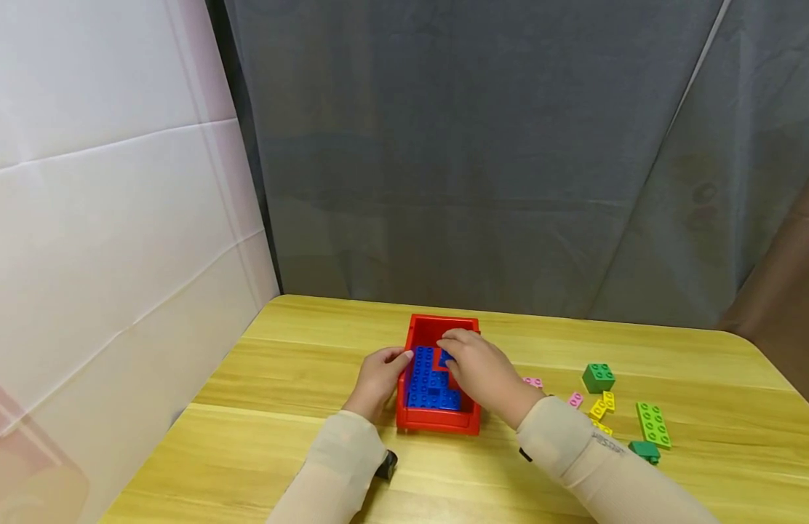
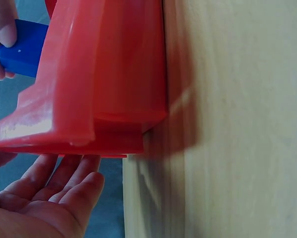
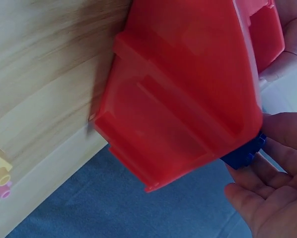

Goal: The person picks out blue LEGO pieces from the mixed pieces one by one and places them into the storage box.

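A red plastic bin (image 1: 437, 420) stands on the table, with several studded blue bricks (image 1: 420, 378) laid side by side inside it. My left hand (image 1: 380, 378) grips the bin's left wall, thumb over the rim; in the left wrist view its fingers (image 2: 84, 171) lie against the outside. Reaching over the right wall, my right hand (image 1: 479, 367) pinches a blue brick (image 2: 24, 47) between thumb and fingertips. The right wrist view shows the end of that blue brick (image 3: 245, 152) past the bin's edge. Red pieces (image 1: 437, 358) show beside the right fingers, partly hidden by the hand.
Loose bricks lie right of the bin: a dark green brick (image 1: 599, 378), several yellow bricks (image 1: 599, 410), pink bricks (image 1: 575, 399), a flat lime green brick (image 1: 653, 424) and another green piece (image 1: 644, 451) by the right sleeve. A grey curtain (image 1: 444, 182) hangs behind the wooden table (image 1: 300, 371).
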`<state>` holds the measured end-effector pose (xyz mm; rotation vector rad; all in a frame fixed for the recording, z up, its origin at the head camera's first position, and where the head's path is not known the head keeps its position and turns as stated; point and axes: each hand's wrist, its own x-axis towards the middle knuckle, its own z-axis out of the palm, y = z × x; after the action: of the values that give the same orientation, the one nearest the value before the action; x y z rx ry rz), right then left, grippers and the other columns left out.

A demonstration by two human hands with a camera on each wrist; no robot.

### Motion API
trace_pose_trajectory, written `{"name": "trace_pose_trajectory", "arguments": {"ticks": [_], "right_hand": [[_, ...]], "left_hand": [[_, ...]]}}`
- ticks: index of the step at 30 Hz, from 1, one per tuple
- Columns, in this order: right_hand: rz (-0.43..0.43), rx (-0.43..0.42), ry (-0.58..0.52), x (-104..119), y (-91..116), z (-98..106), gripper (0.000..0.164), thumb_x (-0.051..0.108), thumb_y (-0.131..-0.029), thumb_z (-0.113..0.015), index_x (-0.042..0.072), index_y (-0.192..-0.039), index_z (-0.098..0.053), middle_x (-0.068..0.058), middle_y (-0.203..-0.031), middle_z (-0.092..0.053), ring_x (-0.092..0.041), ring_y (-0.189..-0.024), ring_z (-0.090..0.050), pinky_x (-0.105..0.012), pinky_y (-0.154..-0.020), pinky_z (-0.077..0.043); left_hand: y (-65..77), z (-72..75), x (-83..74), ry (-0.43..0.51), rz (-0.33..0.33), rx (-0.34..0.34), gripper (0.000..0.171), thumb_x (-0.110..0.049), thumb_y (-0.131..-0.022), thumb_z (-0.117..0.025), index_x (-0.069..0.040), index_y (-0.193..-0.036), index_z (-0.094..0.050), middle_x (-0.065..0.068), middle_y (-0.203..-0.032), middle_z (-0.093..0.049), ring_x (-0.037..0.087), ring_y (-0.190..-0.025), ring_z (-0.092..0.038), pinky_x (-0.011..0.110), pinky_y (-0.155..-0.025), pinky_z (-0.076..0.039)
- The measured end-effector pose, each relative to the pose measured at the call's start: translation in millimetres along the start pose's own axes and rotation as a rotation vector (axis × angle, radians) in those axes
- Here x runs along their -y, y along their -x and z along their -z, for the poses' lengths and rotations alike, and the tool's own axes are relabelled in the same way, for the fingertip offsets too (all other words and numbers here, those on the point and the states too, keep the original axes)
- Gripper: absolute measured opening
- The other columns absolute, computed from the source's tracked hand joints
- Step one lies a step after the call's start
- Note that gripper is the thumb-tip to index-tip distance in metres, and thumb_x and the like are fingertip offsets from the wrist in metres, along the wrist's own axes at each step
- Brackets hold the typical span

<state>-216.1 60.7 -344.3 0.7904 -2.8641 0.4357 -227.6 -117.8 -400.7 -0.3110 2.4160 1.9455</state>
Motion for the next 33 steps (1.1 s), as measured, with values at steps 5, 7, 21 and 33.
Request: {"name": "trace_pose_trajectory", "arguments": {"ticks": [5,7,21,33], "right_hand": [[0.000,0.009,-0.003,-1.6,-4.4,-3.7,0.043,0.013,-0.089,-0.069,0.007,-0.131,-0.060,-0.011,-0.133,-0.057,-0.029,-0.126,-0.051,-0.044,-0.101,-0.046],[0.000,0.013,-0.005,-1.7,-6.0,-4.5,0.043,0.012,-0.089,-0.069,0.007,-0.131,-0.060,-0.011,-0.133,-0.057,-0.029,-0.126,-0.051,-0.045,-0.101,-0.046],[-0.043,0.067,-0.023,-1.0,-15.0,-7.8,0.044,0.013,-0.089,-0.069,0.008,-0.132,-0.059,-0.011,-0.135,-0.056,-0.029,-0.129,-0.049,-0.047,-0.103,-0.044],[-0.052,0.112,-0.016,-2.2,-20.9,-10.4,0.041,0.013,-0.091,-0.067,0.007,-0.131,-0.060,-0.012,-0.134,-0.056,-0.030,-0.128,-0.049,-0.046,-0.103,-0.044]], "left_hand": [[0.0,-0.2,-0.1,0.002,0.012,-0.001,0.038,-0.024,-0.098,-0.057,0.001,-0.126,-0.060,0.019,-0.126,-0.060,0.034,-0.117,-0.055,0.048,-0.101,-0.045],[0.0,-0.3,0.3,0.002,0.010,-0.001,0.038,-0.024,-0.098,-0.056,0.001,-0.126,-0.060,0.019,-0.125,-0.060,0.034,-0.116,-0.056,0.048,-0.101,-0.045],[-0.5,-0.2,0.6,0.023,0.006,0.004,0.037,-0.024,-0.098,-0.057,0.001,-0.125,-0.061,0.018,-0.122,-0.062,0.033,-0.114,-0.057,0.047,-0.101,-0.046],[1.0,-1.3,1.4,0.037,-0.032,0.014,0.036,-0.021,-0.098,-0.057,0.003,-0.123,-0.061,0.019,-0.121,-0.062,0.033,-0.113,-0.058,0.048,-0.100,-0.046]]}}
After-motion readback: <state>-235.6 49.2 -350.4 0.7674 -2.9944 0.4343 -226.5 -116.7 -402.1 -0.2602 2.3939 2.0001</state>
